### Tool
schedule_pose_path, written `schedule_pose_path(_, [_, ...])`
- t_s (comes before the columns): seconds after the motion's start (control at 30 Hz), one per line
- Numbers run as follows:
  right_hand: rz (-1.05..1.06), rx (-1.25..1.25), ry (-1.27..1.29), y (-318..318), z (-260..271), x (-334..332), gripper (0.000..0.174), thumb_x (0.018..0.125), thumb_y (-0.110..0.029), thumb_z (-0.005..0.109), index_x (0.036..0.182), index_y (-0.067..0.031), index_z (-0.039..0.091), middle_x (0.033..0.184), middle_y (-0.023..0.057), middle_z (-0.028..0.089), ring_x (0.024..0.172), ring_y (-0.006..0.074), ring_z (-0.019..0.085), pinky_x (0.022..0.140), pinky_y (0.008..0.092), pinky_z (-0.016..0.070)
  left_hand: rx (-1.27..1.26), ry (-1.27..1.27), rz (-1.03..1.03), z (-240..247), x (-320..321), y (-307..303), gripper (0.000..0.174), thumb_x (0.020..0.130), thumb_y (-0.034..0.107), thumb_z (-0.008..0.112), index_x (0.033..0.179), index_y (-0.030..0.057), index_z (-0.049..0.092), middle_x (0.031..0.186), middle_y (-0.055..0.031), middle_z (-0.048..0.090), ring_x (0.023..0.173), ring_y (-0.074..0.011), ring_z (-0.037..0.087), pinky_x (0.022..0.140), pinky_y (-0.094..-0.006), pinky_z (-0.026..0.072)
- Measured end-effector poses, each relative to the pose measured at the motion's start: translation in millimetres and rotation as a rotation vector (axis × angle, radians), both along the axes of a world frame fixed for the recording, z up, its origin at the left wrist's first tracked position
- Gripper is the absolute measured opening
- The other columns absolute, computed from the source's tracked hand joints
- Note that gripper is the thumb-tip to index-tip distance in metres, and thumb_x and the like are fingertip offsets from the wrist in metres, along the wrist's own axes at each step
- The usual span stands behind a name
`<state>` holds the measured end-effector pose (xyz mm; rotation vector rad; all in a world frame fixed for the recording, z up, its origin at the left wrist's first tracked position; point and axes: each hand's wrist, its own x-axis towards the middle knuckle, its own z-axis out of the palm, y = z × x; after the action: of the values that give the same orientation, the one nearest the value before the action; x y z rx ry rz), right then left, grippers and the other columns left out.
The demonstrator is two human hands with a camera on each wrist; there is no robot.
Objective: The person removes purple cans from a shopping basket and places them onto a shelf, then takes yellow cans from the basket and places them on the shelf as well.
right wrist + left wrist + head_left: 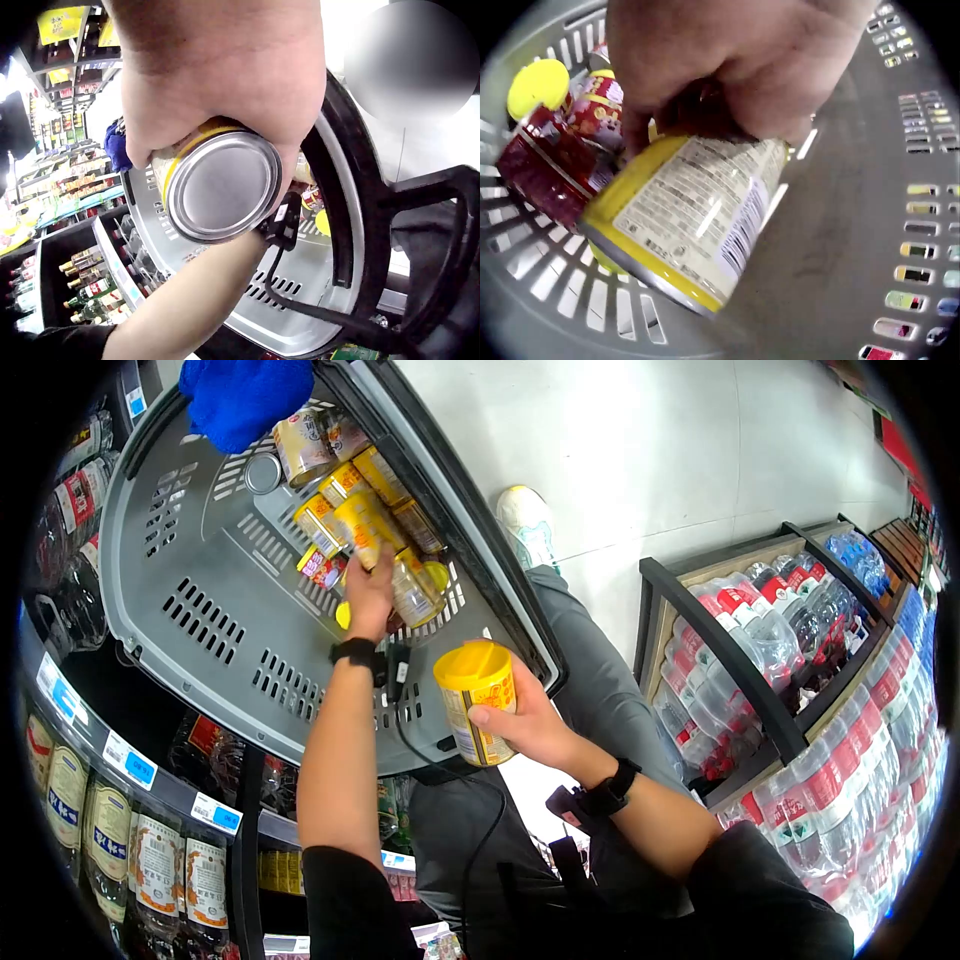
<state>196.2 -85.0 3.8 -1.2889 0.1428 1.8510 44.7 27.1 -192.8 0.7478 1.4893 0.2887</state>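
Observation:
In the head view my left hand (368, 598) reaches down into a large grey shopping basket (140, 575) and grips a tilted yellow can (358, 528). The left wrist view shows this can's label with a barcode (742, 229) and its metal rim; the fingers are partly hidden. Outside the basket's near side, my right hand (537, 720) holds another yellow can (478, 705) upright by its side, plastic lid up. Its bare metal bottom (223, 186) faces the right wrist camera. Several more yellow cans (380, 475) lie in the basket, beside a red packet (547, 165).
Blue cloth (245, 400) hangs over the basket's far end. Shelves with bottles (155, 860) line the left. On the right stands a black-framed rack (745, 660) with packs of bottles. A black cable (490, 790) runs from the left wrist across the legs.

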Motion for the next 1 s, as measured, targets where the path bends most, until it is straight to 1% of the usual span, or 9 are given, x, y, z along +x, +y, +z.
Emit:
schedule_pose_path(0.2, [0.028, -0.025, -0.022, -4.1, 0.0, 1.6, 0.065, 0.083, -0.011, 0.069, 0.136, -0.0046, 0.032, 0.118, 0.0051, 0.053, 0.109, 0.0128, 0.052, 0.094, 0.0297, 0.0425, 0.650, 0.282, -0.173, -23.9, 44.1, -6.7, 0.041, 0.081, 0.017, 0.070, 0.109, -0.0050, 0.050, 0.100, -0.0200, 0.063, 0.092, -0.0317, 0.061, 0.082, -0.0376, 0.0465])
schedule_pose_path(0.37, [0.031, -0.010, 0.014, -0.2, 0.2, 3.5, 0.063, 0.084, -0.014, 0.069, 0.135, -0.0048, 0.033, 0.117, 0.0051, 0.053, 0.108, 0.0129, 0.052, 0.093, 0.0293, 0.0425, 0.615, 0.243, 0.052, -33.2, 64.2, -1.8, 0.047, 0.080, 0.022, 0.072, 0.106, -0.0088, 0.049, 0.098, -0.0257, 0.062, 0.093, -0.0391, 0.060, 0.083, -0.0418, 0.0463])
schedule_pose_path(0.47, [0.081, -0.019, -0.007, 1.1, 1.4, 3.7, 0.061, 0.085, -0.016, 0.068, 0.134, -0.0046, 0.035, 0.116, 0.0050, 0.054, 0.106, 0.0130, 0.053, 0.092, 0.0297, 0.0431, 0.389, 0.357, -0.234, -58.2, 44.3, 3.1, 0.052, 0.082, 0.031, 0.069, 0.109, -0.0083, 0.049, 0.100, -0.0268, 0.062, 0.096, -0.0418, 0.058, 0.084, -0.0439, 0.0458])
schedule_pose_path(0.57, [0.078, -0.044, 0.001, 1.9, -0.6, 3.6, 0.060, 0.085, -0.015, 0.068, 0.134, -0.0041, 0.035, 0.116, 0.0053, 0.054, 0.105, 0.0126, 0.053, 0.091, 0.0297, 0.0436, 0.504, 0.574, -0.240, -30.7, 27.2, 51.2, 0.060, 0.081, 0.038, 0.069, 0.112, -0.0088, 0.049, 0.103, -0.0280, 0.061, 0.101, -0.0415, 0.057, 0.087, -0.0444, 0.0439])
schedule_pose_path(0.63, [0.077, -0.044, 0.009, 2.2, -1.7, 3.9, 0.059, 0.085, -0.015, 0.068, 0.133, -0.0040, 0.036, 0.115, 0.0052, 0.055, 0.104, 0.0123, 0.053, 0.090, 0.0294, 0.0440, 0.633, 0.708, 0.079, -30.5, 21.8, 84.3, 0.070, 0.078, 0.043, 0.071, 0.116, -0.0109, 0.048, 0.106, -0.0272, 0.060, 0.104, -0.0396, 0.056, 0.091, -0.0431, 0.0423])
schedule_pose_path(0.7, [0.077, -0.055, 0.016, 2.8, -2.0, 4.7, 0.059, 0.085, -0.015, 0.068, 0.133, -0.0038, 0.036, 0.114, 0.0051, 0.055, 0.103, 0.0120, 0.054, 0.090, 0.0291, 0.0444, 0.558, 0.699, 0.098, -39.6, 13.8, 120.3, 0.078, 0.075, 0.045, 0.073, 0.119, -0.0129, 0.047, 0.110, -0.0250, 0.059, 0.104, -0.0344, 0.056, 0.092, -0.0391, 0.0420])
schedule_pose_path(0.73, [0.096, -0.057, 0.027, 5.2, -1.9, 5.7, 0.059, 0.085, -0.015, 0.069, 0.132, -0.0038, 0.036, 0.113, 0.0049, 0.055, 0.102, 0.0117, 0.054, 0.089, 0.0287, 0.0448, 0.272, 0.367, 0.094, -32.6, 9.5, 138.8, 0.079, 0.074, 0.047, 0.074, 0.119, -0.0130, 0.049, 0.112, -0.0219, 0.060, 0.103, -0.0294, 0.057, 0.092, -0.0355, 0.0414])
schedule_pose_path(0.87, [0.167, -0.071, 0.007, 17.6, -4.8, 10.2, 0.053, 0.085, -0.019, 0.070, 0.127, -0.0037, 0.041, 0.107, 0.0037, 0.057, 0.096, 0.0110, 0.056, 0.084, 0.0277, 0.0467, 0.106, 0.347, -0.031, -64.3, 5.2, 158.2, 0.064, 0.075, 0.039, 0.075, 0.109, -0.0106, 0.055, 0.101, -0.0156, 0.064, 0.088, -0.0256, 0.061, 0.079, -0.0350, 0.0460])
schedule_pose_path(1.0, [0.229, -0.199, -0.141, 22.2, -3.2, -1.0, 0.051, 0.084, -0.028, 0.071, 0.119, -0.0005, 0.045, 0.100, 0.0066, 0.060, 0.087, 0.0120, 0.059, 0.077, 0.0278, 0.0494, 0.088, 0.259, 0.072, -9.0, 5.6, 132.6, 0.048, 0.082, 0.035, 0.068, 0.108, -0.0039, 0.059, 0.095, -0.0076, 0.063, 0.076, -0.0156, 0.057, 0.067, -0.0296, 0.0449])
